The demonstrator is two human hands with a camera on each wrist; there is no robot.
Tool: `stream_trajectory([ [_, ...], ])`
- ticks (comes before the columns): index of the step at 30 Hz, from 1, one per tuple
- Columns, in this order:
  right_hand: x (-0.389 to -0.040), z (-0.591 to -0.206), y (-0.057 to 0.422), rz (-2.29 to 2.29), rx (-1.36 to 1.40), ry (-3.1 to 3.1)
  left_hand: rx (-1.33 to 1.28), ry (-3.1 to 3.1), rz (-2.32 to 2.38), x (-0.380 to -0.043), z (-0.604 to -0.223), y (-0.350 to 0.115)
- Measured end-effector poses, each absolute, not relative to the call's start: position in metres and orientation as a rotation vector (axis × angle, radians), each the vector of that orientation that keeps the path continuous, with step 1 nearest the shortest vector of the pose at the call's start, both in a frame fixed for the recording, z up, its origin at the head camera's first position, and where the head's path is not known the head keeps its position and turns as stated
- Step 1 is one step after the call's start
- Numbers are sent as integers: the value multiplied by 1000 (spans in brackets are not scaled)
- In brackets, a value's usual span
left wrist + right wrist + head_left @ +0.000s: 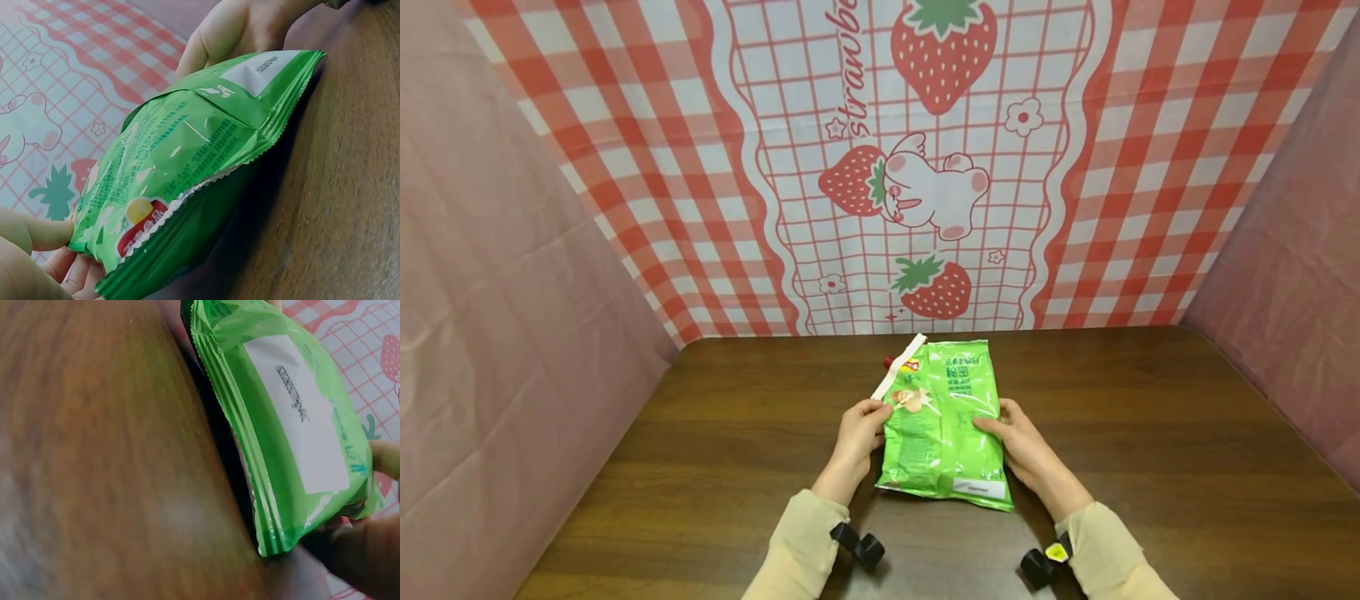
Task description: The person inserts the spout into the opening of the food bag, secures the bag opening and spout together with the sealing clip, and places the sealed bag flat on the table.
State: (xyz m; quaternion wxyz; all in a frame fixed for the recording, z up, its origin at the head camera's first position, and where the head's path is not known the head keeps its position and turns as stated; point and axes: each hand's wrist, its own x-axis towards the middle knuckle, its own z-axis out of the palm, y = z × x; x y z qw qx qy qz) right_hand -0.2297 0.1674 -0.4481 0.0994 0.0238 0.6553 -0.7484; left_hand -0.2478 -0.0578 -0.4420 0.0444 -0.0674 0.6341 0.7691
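A green plastic snack bag (943,425) with printed text and a white label is held up between both hands. My left hand (857,433) pinches its left edge, the thumb on the near face and the other fingers behind. On the opposite edge my right hand (1026,442) grips the bag the same way. In the left wrist view, the bag (181,144) bulges in the middle and shows a crimped end seam. The white label (297,412) with small dark print faces the right wrist camera. A narrow white strip (898,367) runs slantwise along the bag's upper left corner.
The brown wooden table (737,450) lies under the bag and hands. Behind it hangs a red-and-white strawberry cloth (880,275), with pink cloth (535,292) at both sides. A black wrist camera (868,550) is strapped to each sleeve.
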Motion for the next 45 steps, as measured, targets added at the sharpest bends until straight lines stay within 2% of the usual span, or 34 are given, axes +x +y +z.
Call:
stream_trajectory([
  [6, -231, -446, 169, -2075, 55, 2164, -178, 1962, 2329, -247, -442, -59],
  [19, -235, -443, 172, -2010, 45, 2204, -57, 2062, 2136, -244, -443, -70],
  [45, -242, -443, 163, -1988, 155, 2280, -214, 2109, 2180, -249, -449, -68],
])
